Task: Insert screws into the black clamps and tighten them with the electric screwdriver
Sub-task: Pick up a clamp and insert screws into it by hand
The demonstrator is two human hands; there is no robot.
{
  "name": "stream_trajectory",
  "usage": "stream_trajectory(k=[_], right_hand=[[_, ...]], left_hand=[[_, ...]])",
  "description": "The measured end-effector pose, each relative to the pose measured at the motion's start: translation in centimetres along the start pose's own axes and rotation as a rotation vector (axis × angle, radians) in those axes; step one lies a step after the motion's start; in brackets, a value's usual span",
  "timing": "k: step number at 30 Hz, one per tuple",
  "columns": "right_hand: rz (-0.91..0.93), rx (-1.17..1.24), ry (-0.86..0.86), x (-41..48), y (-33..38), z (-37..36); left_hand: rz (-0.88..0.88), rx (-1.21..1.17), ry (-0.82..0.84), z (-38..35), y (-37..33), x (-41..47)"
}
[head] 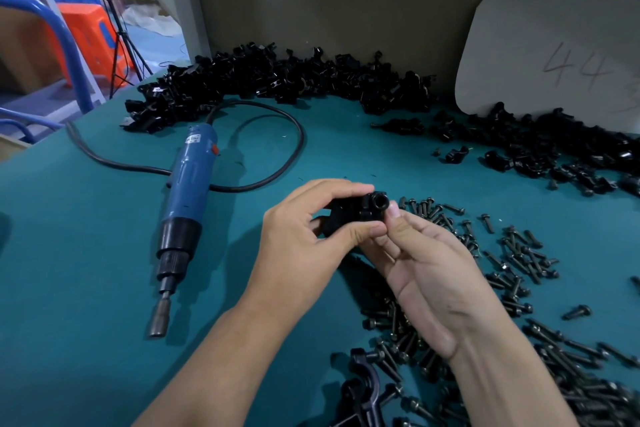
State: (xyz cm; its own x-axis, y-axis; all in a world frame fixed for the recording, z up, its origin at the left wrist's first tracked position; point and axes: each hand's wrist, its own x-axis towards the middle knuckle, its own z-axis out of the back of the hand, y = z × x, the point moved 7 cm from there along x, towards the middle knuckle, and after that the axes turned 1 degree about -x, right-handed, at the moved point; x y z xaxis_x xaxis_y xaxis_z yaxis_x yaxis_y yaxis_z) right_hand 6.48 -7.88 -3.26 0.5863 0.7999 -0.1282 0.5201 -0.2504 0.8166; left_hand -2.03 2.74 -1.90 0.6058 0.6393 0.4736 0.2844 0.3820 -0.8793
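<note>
My left hand (304, 229) grips a black clamp (349, 211) above the middle of the teal table, thumb under it and fingers over its top. A screw head (378, 202) sticks out of the clamp's right end. My right hand (426, 263) pinches that end with thumb and fingertips. The blue electric screwdriver (183, 204) lies on the table to the left of both hands, bit pointing toward me, with nobody holding it. Loose black screws (519, 263) are scattered to the right of my hands.
A long heap of black clamps (277, 80) runs along the back wall and down the right side (554, 146). The screwdriver's black cord (298, 142) loops behind my hands. A grey board (547, 52) leans at the back right. Some clamps (360, 388) lie near the front edge.
</note>
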Motion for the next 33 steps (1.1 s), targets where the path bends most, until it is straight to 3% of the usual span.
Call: stream_trajectory(k=[14, 27, 33], right_hand=[[-0.04, 0.031, -0.026, -0.05, -0.17, 0.22], [-0.058, 0.068, -0.013, -0.36, 0.21, -0.2], [-0.069, 0.067, -0.015, -0.25, 0.0, -0.29]], left_hand=[[-0.027, 0.064, 0.004, -0.04, -0.21, -0.2], [0.074, -0.132, 0.074, -0.65, 0.3, -0.16], [0.071, -0.124, 0.009, -0.22, 0.22, -0.33]])
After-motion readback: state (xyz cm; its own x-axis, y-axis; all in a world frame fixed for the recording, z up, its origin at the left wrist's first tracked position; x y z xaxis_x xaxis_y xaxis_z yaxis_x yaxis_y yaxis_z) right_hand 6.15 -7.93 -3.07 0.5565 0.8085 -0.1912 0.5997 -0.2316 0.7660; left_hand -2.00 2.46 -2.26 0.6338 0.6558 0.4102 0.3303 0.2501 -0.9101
